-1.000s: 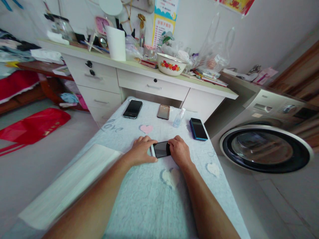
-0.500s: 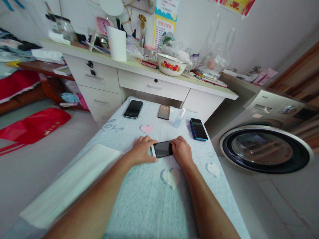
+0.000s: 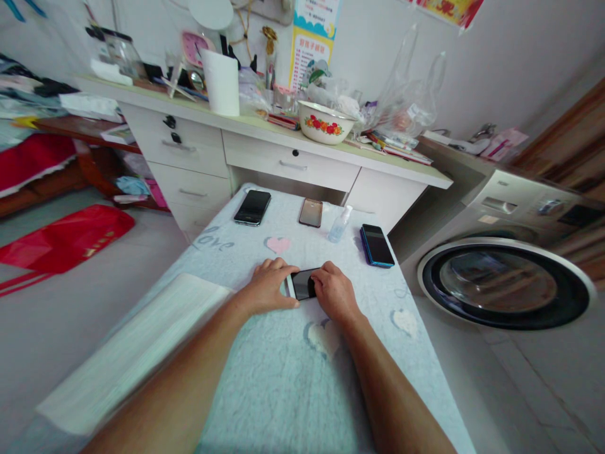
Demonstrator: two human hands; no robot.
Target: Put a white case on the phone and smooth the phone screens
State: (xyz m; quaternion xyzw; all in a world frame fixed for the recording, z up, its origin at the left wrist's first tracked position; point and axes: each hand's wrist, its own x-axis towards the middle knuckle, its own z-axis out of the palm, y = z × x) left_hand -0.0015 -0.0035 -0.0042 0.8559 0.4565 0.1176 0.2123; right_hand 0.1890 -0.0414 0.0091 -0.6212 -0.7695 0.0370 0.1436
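A phone with a dark screen and white end [image 3: 303, 285] lies flat on the patterned cloth [image 3: 274, 378]. My left hand [image 3: 271, 287] grips its left end, thumb and fingers at the edges. Over the right part of the screen rests my right hand [image 3: 334, 291], its fingers bunched together; whether something small is in them is hidden. Farther back are a black phone [image 3: 253, 207], a brown phone case [image 3: 311, 213], a clear spray bottle [image 3: 339, 224] and a dark phone with a blue edge [image 3: 377, 245].
A pale folded cloth [image 3: 137, 347] lies along the table's left side. Behind stands a white desk [image 3: 184, 148] bearing a flowered bowl [image 3: 326, 123] and a paper roll [image 3: 220, 83]. To the right is a washing machine [image 3: 496, 195]; a red bag [image 3: 66, 236] is on the floor at left.
My right hand has moved left across the phone's screen, covering more of it. My left hand and the phone have stayed in place.
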